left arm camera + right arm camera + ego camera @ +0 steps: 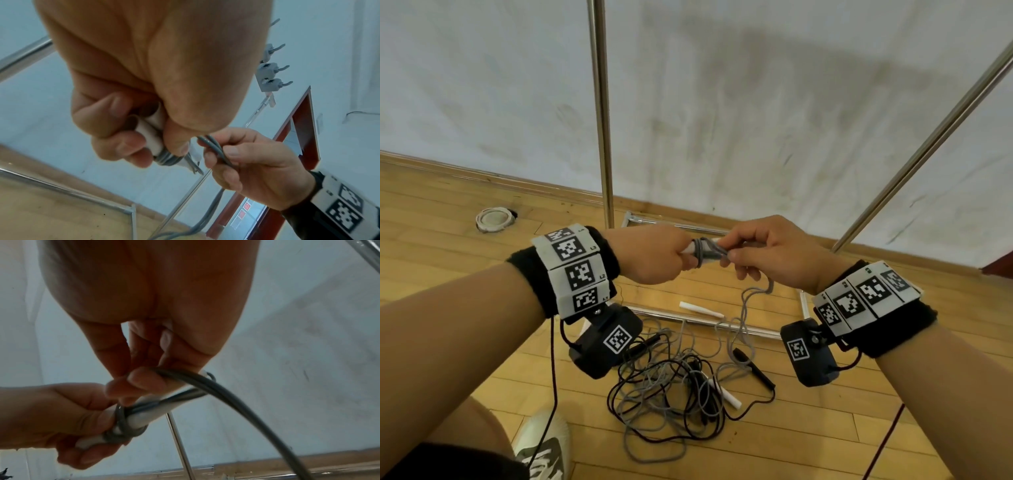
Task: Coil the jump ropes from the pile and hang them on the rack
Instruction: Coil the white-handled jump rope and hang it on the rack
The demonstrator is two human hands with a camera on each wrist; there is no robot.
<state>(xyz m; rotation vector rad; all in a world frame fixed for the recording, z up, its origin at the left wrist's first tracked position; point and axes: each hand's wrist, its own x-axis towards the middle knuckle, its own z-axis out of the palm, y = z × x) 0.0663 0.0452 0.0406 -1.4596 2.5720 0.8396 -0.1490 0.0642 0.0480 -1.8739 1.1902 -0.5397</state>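
Two white handles [693, 253] in L hand [654, 255] grip, R hand [767, 255] pinching grey rope [714, 251].

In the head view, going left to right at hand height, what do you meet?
Round white ring on the floor → left hand → grey cord wound on white handles → right hand → slanted metal rack pole.

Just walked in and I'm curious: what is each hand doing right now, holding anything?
Left hand: closed around the white jump rope handles.
Right hand: pinching the grey rope cord wound on them.
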